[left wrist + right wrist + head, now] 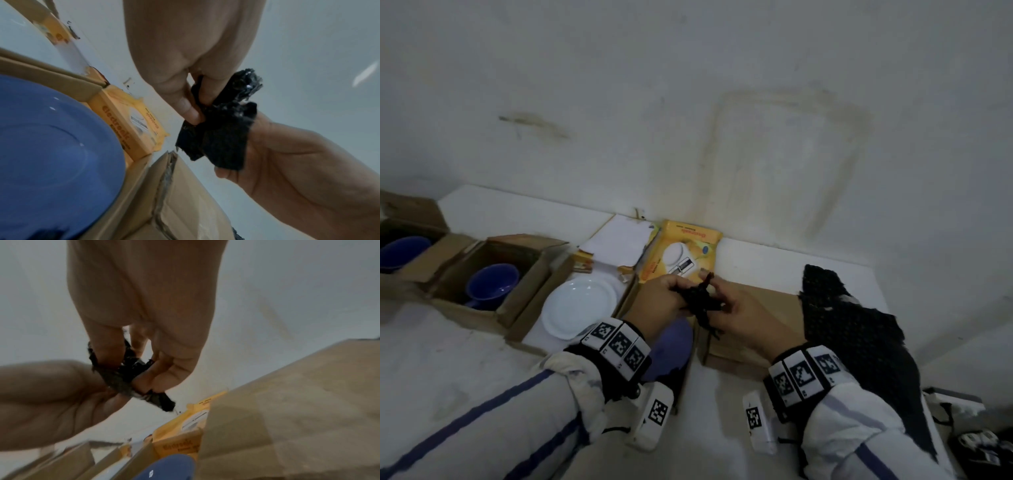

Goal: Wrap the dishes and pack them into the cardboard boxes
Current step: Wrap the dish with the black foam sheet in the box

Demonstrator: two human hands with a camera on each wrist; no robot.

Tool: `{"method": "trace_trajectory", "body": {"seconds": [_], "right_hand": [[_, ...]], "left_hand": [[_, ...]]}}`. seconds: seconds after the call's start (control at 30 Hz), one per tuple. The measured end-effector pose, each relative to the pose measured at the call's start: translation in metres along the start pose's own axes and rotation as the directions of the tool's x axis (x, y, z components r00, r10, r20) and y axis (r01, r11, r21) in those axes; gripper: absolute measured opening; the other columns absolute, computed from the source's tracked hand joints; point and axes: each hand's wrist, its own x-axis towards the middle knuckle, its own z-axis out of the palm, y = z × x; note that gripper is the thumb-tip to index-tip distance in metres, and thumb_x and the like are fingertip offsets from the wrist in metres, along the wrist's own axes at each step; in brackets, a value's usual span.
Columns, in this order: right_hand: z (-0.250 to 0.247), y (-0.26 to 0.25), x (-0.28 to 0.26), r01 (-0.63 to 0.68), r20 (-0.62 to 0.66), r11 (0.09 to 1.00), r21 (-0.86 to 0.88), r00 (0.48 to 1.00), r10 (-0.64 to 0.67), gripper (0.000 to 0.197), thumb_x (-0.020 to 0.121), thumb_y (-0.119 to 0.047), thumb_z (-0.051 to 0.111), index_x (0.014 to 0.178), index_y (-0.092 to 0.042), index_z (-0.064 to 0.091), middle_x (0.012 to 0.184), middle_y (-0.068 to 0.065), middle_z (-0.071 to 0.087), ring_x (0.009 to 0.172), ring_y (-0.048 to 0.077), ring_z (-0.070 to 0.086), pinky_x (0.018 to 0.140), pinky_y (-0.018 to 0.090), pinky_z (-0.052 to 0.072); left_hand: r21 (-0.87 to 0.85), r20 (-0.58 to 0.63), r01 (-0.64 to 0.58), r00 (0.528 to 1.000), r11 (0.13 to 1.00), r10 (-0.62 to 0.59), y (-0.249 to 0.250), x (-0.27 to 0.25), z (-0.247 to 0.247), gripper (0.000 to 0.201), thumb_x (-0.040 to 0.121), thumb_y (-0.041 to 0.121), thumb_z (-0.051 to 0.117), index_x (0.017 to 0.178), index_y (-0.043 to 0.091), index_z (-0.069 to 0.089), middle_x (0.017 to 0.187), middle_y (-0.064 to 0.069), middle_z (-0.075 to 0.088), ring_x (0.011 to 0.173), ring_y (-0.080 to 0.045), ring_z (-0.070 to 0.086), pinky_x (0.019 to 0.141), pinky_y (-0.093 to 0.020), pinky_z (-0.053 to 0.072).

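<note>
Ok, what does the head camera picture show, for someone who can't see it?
Two hands, left hand and right hand, pinch a small black cloth above open cardboard boxes. One box holds a white plate, others hold blue bowls.

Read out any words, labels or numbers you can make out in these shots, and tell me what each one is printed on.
"electronic": side of the yellow carton, large brown letters.
Smaller line under it on the same side: too blurred to read.
Red brand word on the carton's top face: upside down, too blurred to read.
Square black-and-white code markers on the wrist bands: patterns only; the tiny characters beneath are unreadable.
Brown cardboard boxes: no print visible.
</note>
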Motion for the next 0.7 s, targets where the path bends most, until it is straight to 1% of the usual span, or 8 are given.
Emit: {"method": "trace_trajectory", "body": {"seconds": [0.1, 0.23, 0.3, 0.33, 0.4, 0.47, 0.57, 0.7], "right_hand": [[0.026, -0.002, 0.024, 0.025, -0.045, 0.930, -0.367, 0.998, -0.044, 0.053, 0.085, -0.015, 0.062, 0.134, -0.032, 0.048, 0.120, 0.001, 0.063, 0.107, 0.016, 0.058, 0.083, 0.021, 0.043], [0.046, -0.002, 0.053, -0.040, -0.130, 0.818, -0.574, 0.991, -0.043, 0.029, 0.087, -0.014, 0.055, 0.115, -0.015, 0.062, 0.109, 0.011, 0.067, 0.100, 0.029, 0.060, 0.078, 0.031, 0.046], [0.048, 0.002, 0.066, -0.115, -0.159, 0.773, -0.625, 0.987, 0.018, 0.026, 0.088, -0.012, 0.051, 0.110, -0.011, 0.064, 0.106, 0.014, 0.066, 0.098, 0.032, 0.060, 0.078, 0.033, 0.047], [0.048, 0.005, 0.071, -0.157, -0.176, 0.752, -0.640, 0.983, 0.055, 0.025, 0.088, -0.011, 0.050, 0.109, -0.010, 0.065, 0.108, 0.016, 0.063, 0.098, 0.032, 0.060, 0.078, 0.032, 0.046], [0.051, 0.008, 0.080, -0.242, -0.210, 0.698, -0.674, 0.969, 0.133, 0.026, 0.088, -0.007, 0.048, 0.109, -0.008, 0.063, 0.122, 0.018, 0.053, 0.101, 0.032, 0.058, 0.082, 0.032, 0.046], [0.055, 0.010, 0.088, -0.302, -0.217, 0.622, -0.723, 0.953, 0.211, 0.027, 0.090, -0.007, 0.045, 0.114, -0.008, 0.059, 0.134, 0.017, 0.040, 0.104, 0.031, 0.058, 0.088, 0.035, 0.046], [0.063, 0.015, 0.100, -0.293, -0.170, 0.531, -0.795, 0.948, 0.269, 0.028, 0.094, -0.008, 0.041, 0.119, -0.009, 0.053, 0.130, 0.015, 0.043, 0.105, 0.028, 0.058, 0.090, 0.036, 0.048], [0.074, 0.025, 0.111, -0.294, -0.141, 0.531, -0.795, 0.940, 0.310, 0.028, 0.094, -0.010, 0.042, 0.121, -0.010, 0.048, 0.122, 0.013, 0.047, 0.104, 0.030, 0.058, 0.086, 0.038, 0.051]], "left_hand": [[0.018, -0.064, 0.061, 0.996, 0.998, -0.059, -0.004, 0.009, -0.019, 0.029, 0.084, -0.020, 0.043, 0.085, 0.003, 0.060, 0.080, -0.013, 0.061, 0.072, -0.018, 0.059, 0.057, -0.019, 0.053], [0.002, 0.068, 0.167, 0.984, 0.986, -0.167, -0.008, 0.021, -0.043, 0.028, 0.086, -0.015, 0.043, 0.085, 0.004, 0.064, 0.075, -0.014, 0.061, 0.073, -0.025, 0.058, 0.065, -0.028, 0.050], [0.193, 0.121, 0.122, 0.982, 0.974, -0.147, -0.012, 0.029, -0.055, 0.028, 0.089, -0.008, 0.045, 0.094, 0.011, 0.064, 0.079, -0.007, 0.062, 0.075, -0.020, 0.056, 0.067, -0.026, 0.045], [0.348, 0.149, 0.051, 0.983, 0.936, -0.109, -0.015, 0.033, -0.060, 0.027, 0.090, -0.005, 0.046, 0.102, 0.012, 0.064, 0.087, -0.002, 0.063, 0.082, -0.017, 0.056, 0.069, -0.025, 0.043], [0.649, 0.240, -0.098, 0.967, 0.755, -0.081, -0.023, 0.041, -0.070, 0.031, 0.089, -0.002, 0.047, 0.114, 0.009, 0.063, 0.104, 0.001, 0.062, 0.099, -0.014, 0.056, 0.074, -0.020, 0.039], [0.794, 0.347, -0.217, 0.929, 0.568, -0.130, -0.033, 0.050, -0.078, 0.027, 0.088, -0.001, 0.047, 0.109, -0.002, 0.063, 0.113, -0.010, 0.062, 0.108, -0.022, 0.056, 0.077, -0.019, 0.038], [0.863, 0.432, -0.331, 0.875, 0.381, -0.219, -0.045, 0.056, -0.083, 0.024, 0.090, 0.005, 0.046, 0.106, -0.004, 0.061, 0.117, -0.016, 0.056, 0.111, -0.027, 0.052, 0.087, -0.025, 0.038], [0.857, 0.505, -0.448, 0.831, 0.256, -0.233, -0.049, 0.062, -0.084, 0.027, 0.093, 0.014, 0.046, 0.108, -0.003, 0.061, 0.121, -0.016, 0.056, 0.110, -0.026, 0.051, 0.087, -0.027, 0.036]]}}
